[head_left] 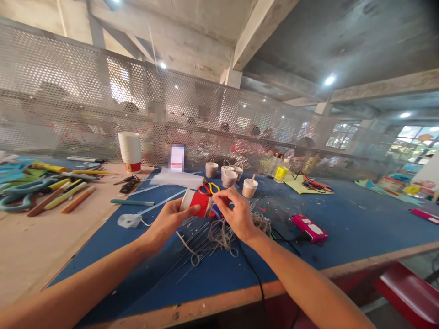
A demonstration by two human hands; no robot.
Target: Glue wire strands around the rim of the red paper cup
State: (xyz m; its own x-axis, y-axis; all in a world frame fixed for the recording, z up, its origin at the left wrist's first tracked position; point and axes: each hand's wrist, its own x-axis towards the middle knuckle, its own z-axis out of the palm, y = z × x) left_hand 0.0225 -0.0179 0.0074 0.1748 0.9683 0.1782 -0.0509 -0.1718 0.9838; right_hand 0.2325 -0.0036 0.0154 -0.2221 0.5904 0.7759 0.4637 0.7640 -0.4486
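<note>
L hand (171,219) wraps the paper cup (198,204) side-on btwn both hands, prob. to steady it & offer its end to R hand (236,211), fingertips pinched there; what's pinched, if anything, too small to tell. Tangled twine (220,236) & wires (192,249) below hands could snag. Scissors (215,184) just beyond cup; small cups (211,170) farther out; cup stack (130,147) beyond L hand.

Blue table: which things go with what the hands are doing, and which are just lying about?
Being worked on, or likely to go with it:
- red-and-white cup, in the left hand, with the right hand at its rim
- tangled cord, near the hands

Seemingly just lying about:
- pink box
- teal stick
- yellow-labelled bottle
</note>
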